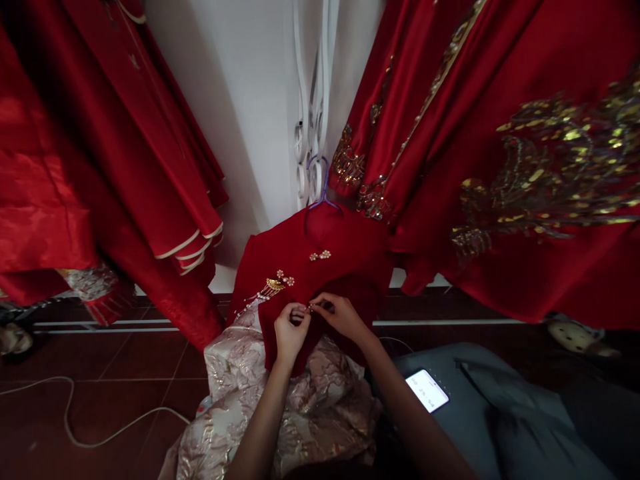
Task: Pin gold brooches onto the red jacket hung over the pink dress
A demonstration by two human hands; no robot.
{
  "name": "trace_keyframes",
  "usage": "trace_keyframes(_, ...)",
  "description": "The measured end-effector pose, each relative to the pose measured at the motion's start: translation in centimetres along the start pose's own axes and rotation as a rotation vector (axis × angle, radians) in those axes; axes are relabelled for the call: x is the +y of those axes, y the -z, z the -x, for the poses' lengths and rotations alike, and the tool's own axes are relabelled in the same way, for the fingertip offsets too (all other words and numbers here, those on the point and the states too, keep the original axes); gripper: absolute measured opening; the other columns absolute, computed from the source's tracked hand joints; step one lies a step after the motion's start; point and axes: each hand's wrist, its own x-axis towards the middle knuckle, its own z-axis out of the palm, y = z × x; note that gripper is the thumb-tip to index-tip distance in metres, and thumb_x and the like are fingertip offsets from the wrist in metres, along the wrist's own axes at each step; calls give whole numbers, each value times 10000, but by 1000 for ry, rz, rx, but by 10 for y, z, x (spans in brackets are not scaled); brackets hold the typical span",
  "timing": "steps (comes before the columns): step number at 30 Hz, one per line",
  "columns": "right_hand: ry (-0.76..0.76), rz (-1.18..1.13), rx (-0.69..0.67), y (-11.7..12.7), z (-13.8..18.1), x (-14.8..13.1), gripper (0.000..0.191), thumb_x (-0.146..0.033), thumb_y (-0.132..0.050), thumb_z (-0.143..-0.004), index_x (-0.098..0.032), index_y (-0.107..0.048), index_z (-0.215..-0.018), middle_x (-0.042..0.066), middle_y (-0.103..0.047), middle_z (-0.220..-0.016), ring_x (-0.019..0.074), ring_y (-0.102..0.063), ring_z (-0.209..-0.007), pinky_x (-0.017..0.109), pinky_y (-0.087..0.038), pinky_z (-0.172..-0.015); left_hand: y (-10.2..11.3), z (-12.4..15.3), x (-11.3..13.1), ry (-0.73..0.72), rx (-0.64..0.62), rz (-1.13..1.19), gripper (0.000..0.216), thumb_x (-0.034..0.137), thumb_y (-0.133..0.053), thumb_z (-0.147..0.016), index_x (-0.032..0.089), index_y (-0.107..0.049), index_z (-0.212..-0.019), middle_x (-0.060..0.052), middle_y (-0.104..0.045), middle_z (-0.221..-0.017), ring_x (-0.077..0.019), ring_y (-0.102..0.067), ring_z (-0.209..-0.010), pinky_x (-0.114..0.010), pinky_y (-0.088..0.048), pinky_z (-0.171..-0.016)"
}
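A red jacket (345, 260) hangs on a purple hanger (320, 183) in front of me, over a pale patterned skirt (300, 407). It has gold flower-shaped fasteners (320, 255) and a gold tassel ornament (273, 285) down its front. My left hand (291, 331) pinches the jacket's front edge with closed fingers. My right hand (340, 315) is closed in a pinch on a small fastener right beside it. The two hands nearly touch.
Red gowns (100, 167) hang at the left, and gold-embroidered red gowns (525, 167) hang at the right. A white wall with an ornate rack (310, 100) stands behind. A lit phone (427, 390) lies on grey cloth (490, 407). A white cable (70, 413) runs over the dark red floor.
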Motion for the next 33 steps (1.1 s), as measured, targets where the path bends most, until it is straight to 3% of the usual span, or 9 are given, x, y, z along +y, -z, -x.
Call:
trace_keyframes(20,37,23,95,-18,0,5,117,-235,-534,-803,-213,-601,-897,36,-620,-876,144,-607,-780,285,-506,-738,5,-3,3,44,-22,-12,137,226,-617,-656,153,-626,-771,-32,-663,-737,-127,-620,-649,-243,-506,-637)
trace_keyframes(25,29,-52,-34,1,2,-3,234,-238,-565,-779,-204,-584,-1010,57,-607,-985,135,-614,-807,259,-514,-694,4,0,6,-26,83,-56,204,151,-592,-649,180,-509,-834,13,-553,-732,-91,-551,-622,-189,-460,-559)
trace_keyframes(33,-19,-6,91,37,4,-25,197,-303,-503,-831,-221,-633,-953,19,-673,-842,145,-620,-748,244,-480,-634,5,5,13,-130,138,-228,128,116,-549,-674,188,-516,-773,3,-513,-755,-99,-506,-626,-200,-425,-582)
